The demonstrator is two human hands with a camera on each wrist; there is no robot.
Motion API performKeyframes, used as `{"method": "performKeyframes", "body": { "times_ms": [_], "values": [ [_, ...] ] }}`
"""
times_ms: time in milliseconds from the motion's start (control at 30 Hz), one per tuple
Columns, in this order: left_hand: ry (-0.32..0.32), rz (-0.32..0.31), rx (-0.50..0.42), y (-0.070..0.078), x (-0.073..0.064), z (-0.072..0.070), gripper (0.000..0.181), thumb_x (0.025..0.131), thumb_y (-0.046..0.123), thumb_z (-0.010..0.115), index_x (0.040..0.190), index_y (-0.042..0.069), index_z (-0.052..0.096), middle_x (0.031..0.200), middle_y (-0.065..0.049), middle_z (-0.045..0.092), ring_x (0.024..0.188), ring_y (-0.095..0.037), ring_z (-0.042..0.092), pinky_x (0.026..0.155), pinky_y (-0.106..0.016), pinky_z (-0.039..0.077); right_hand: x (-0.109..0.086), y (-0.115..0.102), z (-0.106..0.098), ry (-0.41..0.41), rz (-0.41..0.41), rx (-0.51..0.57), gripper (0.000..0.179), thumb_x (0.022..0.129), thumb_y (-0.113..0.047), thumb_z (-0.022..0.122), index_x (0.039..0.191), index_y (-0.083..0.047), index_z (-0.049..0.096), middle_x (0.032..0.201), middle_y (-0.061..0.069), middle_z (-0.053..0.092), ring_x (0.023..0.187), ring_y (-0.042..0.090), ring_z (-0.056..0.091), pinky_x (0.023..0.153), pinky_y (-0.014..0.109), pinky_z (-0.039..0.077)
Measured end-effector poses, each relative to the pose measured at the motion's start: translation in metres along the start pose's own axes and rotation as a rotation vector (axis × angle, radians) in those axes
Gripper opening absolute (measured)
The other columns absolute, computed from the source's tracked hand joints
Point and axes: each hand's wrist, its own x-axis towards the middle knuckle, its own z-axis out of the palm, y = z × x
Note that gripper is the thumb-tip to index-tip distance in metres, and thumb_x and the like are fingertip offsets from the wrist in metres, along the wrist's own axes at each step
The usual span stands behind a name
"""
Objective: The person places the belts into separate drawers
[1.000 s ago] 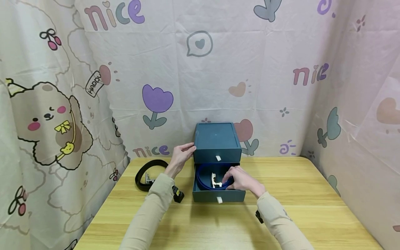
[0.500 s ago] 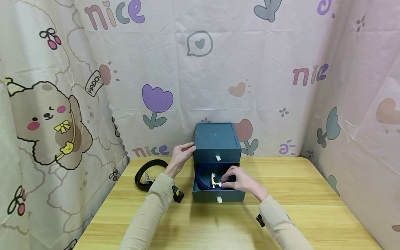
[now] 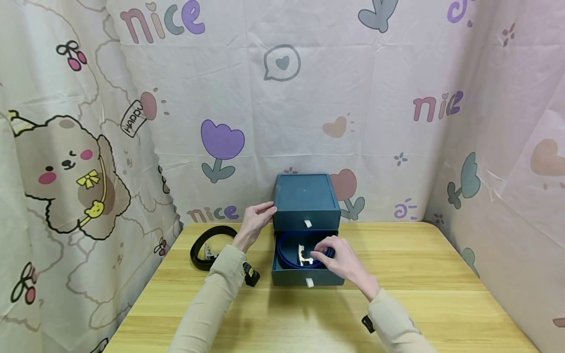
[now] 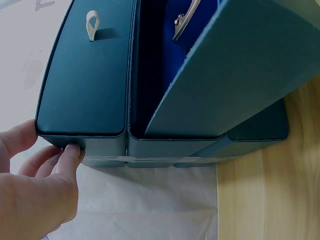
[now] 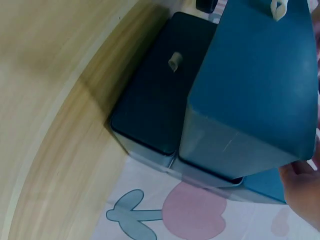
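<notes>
A teal two-drawer box [image 3: 304, 191] stands at the back of the table with its lower drawer [image 3: 287, 278] pulled out. Inside that drawer lies a coiled blue belt [image 3: 282, 260] with a shiny metal buckle [image 3: 303, 256]. My left hand [image 3: 253, 223] grips the box's upper left edge; in the left wrist view its thumb and bent fingers straddle the corner. Over the drawer's right side, my right hand [image 3: 342, 257] has its fingers arched and the thumb apart, close to the blue belt. Its fingertips are mostly hidden in the right wrist view [image 5: 302, 187].
Left of the box a coiled black belt [image 3: 198, 255] with a silver buckle lies on the wooden table [image 3: 282, 318]. Each drawer front has a white pull loop [image 3: 308, 223]. A printed cloth [image 3: 291, 117] hangs behind the box and at both sides.
My right hand has drawn slightly right and back from the buckle, its fingers rising a little. The left hand stays at the box, and the blue belt lies nearly as before.
</notes>
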Motion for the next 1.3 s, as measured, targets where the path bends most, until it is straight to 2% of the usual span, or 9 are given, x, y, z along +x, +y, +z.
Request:
{"method": "performKeyframes", "body": {
  "times_ms": [233, 400, 733, 900, 1100, 1300],
  "values": [
    [-0.006, 0.002, -0.003, -0.001, 0.0, -0.001, 0.043, 0.1, 0.006, 0.06, 0.141, -0.007, 0.054, 0.146, -0.028, 0.053, 0.139, -0.036, 0.05, 0.117, -0.044, 0.041, -0.007, -0.008, 0.003, 0.096, 0.027, 0.019, 0.011, 0.083, -0.014, 0.082, 0.082, -0.015, 0.071, 0.075, -0.007, 0.066, 0.068, 0.008, 0.057, 0.06, 0.02, 0.048],
    [-0.005, -0.001, 0.0, -0.002, 0.0, -0.001, 0.043, 0.1, 0.007, 0.06, 0.141, -0.007, 0.054, 0.146, -0.028, 0.053, 0.139, -0.035, 0.05, 0.117, -0.045, 0.04, -0.012, -0.013, 0.005, 0.164, 0.033, 0.02, 0.015, 0.081, -0.012, 0.084, 0.081, -0.014, 0.069, 0.073, -0.006, 0.063, 0.062, 0.011, 0.054, 0.055, 0.02, 0.046],
    [-0.014, 0.002, -0.005, -0.001, 0.0, -0.001, 0.044, 0.1, 0.006, 0.06, 0.142, -0.006, 0.053, 0.147, -0.028, 0.052, 0.14, -0.036, 0.049, 0.117, -0.044, 0.04, -0.026, -0.022, 0.015, 0.343, -0.059, -0.01, 0.021, 0.076, -0.007, 0.086, 0.078, -0.013, 0.066, 0.062, -0.008, 0.054, 0.054, 0.005, 0.049, 0.05, 0.009, 0.038],
    [-0.007, -0.003, -0.011, -0.001, 0.0, -0.001, 0.043, 0.1, 0.006, 0.06, 0.141, -0.006, 0.054, 0.146, -0.028, 0.053, 0.139, -0.035, 0.05, 0.117, -0.043, 0.041, -0.033, -0.024, 0.022, 0.376, -0.074, -0.004, 0.021, 0.075, -0.003, 0.086, 0.076, -0.012, 0.067, 0.06, -0.008, 0.058, 0.053, -0.003, 0.047, 0.048, 0.007, 0.038],
    [-0.002, -0.004, -0.011, -0.002, 0.001, -0.001, 0.043, 0.1, 0.005, 0.06, 0.141, -0.006, 0.054, 0.145, -0.028, 0.053, 0.139, -0.035, 0.051, 0.116, -0.041, 0.042, -0.043, -0.026, 0.029, 0.38, -0.038, 0.043, 0.02, 0.076, -0.002, 0.085, 0.073, -0.011, 0.067, 0.058, -0.007, 0.064, 0.051, -0.009, 0.052, 0.046, 0.008, 0.045],
    [-0.002, 0.0, -0.015, -0.002, 0.001, -0.001, 0.043, 0.1, 0.005, 0.06, 0.141, -0.006, 0.054, 0.145, -0.028, 0.053, 0.139, -0.035, 0.051, 0.116, -0.041, 0.041, -0.051, -0.026, 0.038, 0.406, -0.011, 0.054, 0.021, 0.074, -0.002, 0.085, 0.069, -0.011, 0.067, 0.055, -0.004, 0.067, 0.051, -0.011, 0.056, 0.046, 0.008, 0.047]
  ]
}}
